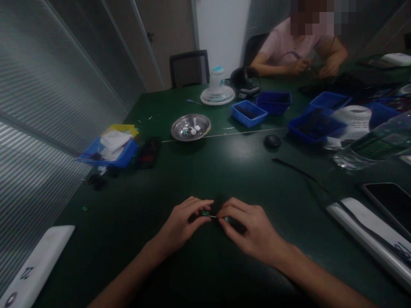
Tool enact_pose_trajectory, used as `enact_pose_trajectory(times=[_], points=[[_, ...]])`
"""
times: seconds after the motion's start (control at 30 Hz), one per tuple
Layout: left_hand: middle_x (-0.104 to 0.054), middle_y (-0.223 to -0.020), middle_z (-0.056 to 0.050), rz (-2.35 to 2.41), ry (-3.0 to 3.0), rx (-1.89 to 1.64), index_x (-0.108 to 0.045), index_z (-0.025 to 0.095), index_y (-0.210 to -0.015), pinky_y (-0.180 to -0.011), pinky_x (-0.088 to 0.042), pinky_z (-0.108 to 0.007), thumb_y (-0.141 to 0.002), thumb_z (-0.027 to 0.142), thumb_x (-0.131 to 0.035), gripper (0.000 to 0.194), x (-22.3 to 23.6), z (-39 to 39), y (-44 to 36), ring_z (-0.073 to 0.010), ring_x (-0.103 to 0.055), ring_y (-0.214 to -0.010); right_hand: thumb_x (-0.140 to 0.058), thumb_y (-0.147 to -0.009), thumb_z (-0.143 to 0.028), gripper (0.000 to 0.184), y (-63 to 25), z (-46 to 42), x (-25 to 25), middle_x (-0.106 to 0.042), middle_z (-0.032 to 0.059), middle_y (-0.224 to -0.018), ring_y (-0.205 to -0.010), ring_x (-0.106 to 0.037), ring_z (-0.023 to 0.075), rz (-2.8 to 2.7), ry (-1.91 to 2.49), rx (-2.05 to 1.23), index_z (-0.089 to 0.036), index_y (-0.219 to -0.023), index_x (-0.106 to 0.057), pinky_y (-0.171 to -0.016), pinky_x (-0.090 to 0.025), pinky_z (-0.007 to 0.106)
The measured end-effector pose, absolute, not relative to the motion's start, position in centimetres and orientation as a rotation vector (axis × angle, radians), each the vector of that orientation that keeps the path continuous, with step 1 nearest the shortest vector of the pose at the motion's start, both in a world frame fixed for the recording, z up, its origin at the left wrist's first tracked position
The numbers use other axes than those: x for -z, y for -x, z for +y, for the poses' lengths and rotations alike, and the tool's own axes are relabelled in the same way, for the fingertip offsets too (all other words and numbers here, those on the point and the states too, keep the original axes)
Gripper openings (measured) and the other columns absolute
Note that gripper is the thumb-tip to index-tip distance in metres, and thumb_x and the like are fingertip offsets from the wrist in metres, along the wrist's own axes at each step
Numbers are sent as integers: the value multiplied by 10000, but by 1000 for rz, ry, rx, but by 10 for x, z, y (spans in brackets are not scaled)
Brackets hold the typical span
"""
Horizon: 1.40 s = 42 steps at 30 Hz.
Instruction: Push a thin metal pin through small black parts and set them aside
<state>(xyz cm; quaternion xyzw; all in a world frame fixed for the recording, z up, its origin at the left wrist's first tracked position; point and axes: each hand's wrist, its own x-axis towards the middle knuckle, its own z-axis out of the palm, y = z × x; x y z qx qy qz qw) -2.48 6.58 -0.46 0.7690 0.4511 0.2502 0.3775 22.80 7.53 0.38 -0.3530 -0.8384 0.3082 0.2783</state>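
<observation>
Near the front middle of the dark green table, my left hand (188, 217) has its fingers curled round a small green piece (206, 212), which looks like a little circuit board. My right hand (249, 223) is closed in a pinch on a thin pale rod (213, 217), whose other end reaches the left fingertips beside the green piece. The two hands are close together, a short gap between their fingertips. Whether the rod touches the green piece I cannot tell, and my right fingers hide its near end.
A metal bowl (191, 127) with small white parts stands ahead, and a white fan (217, 92) behind it. Blue bins (248, 114) are on the right, another blue bin (125, 156) on the left. A bottle (379, 141), mouse (272, 141) and phone (390, 205) lie right. A person (298, 51) sits opposite.
</observation>
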Motion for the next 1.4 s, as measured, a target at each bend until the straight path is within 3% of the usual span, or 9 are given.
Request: enact_pose_trajectory(times=[0.47,0.8,1.03,1.23,1.4], points=[[-674,-1209,-25,1128,-2036,-603,-543,312,-1467,-986,-507,-324,-981,135,-660,531,1,65,23,-174,-605,-1118,-523,-1069,-247,177,-228,74,0,-686,59,-1090,-867,-689,168,-2379,930,-723,-217,-1112,-692,-700,-519,289],[-648,-1166,-19,1193,-2010,-574,-483,343,-1513,-940,-534,-322,-966,129,-677,618,1,65,22,-165,-619,-1040,-531,-1048,-221,175,-228,77,-3,-689,63,-1040,-842,-692,174,-2137,1078,-780,-208,-1077,-703,-727,-533,305],[-652,-1227,-53,1240,-2068,-647,-683,265,-1238,-998,-526,-366,-988,210,-671,256,-2,65,22,-201,-607,-1156,-599,-1029,-322,178,-232,83,-8,-726,38,-968,-886,-693,202,-1769,1279,-838,-227,-960,-733,-784,-517,334],[-595,-1484,-49,1126,-2276,-499,-656,268,-1288,-1176,-426,-465,-1040,234,-585,260,-12,82,5,-231,-486,-1415,-622,-1017,-374,204,-236,85,-5,-742,40,-980,-872,-693,213,-1638,1334,-917,-227,-962,-751,-778,-510,343],[-648,-1449,-54,1050,-2475,-409,-604,235,-1374,-1174,-441,-470,-1066,226,-529,318,-6,98,6,-214,-541,-1392,-634,-1007,-375,203,-236,86,-6,-750,44,-964,-871,-699,218,-1617,1316,-926,-226,-941,-756,-784,-517,347]])
